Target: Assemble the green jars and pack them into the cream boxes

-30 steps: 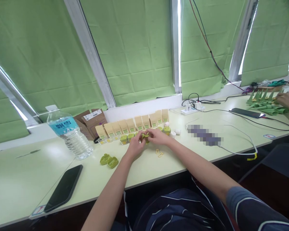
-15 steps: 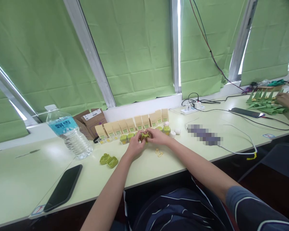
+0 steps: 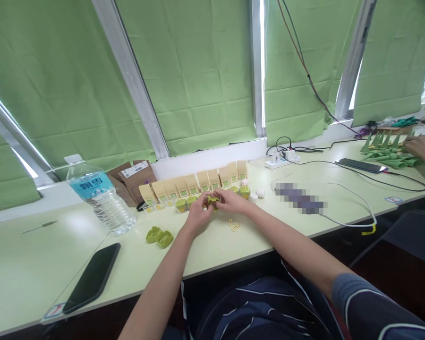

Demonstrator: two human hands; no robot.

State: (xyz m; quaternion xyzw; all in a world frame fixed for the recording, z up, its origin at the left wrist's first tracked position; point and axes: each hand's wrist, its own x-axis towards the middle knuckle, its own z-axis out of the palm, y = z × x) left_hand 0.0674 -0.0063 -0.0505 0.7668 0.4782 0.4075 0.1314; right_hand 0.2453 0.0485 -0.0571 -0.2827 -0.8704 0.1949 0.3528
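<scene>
My left hand (image 3: 197, 216) and my right hand (image 3: 231, 200) meet over the desk, both pinched on a small green case (image 3: 213, 201) held between the fingertips. Just behind them stands a row of small tan boxes (image 3: 194, 184) with green labels, and several small green cases (image 3: 182, 205) sit in front of that row. An open green case (image 3: 159, 236) lies flat on the desk to the left of my hands. Small yellow rings (image 3: 233, 225) lie just below my right hand.
A water bottle (image 3: 98, 195) stands at the left, a black phone (image 3: 92, 277) lies near the front edge. A power strip (image 3: 282, 161), cables and another phone (image 3: 361, 165) are at the right. Another person's hand (image 3: 424, 148) touches green cone-shaped pieces (image 3: 387, 154) far right.
</scene>
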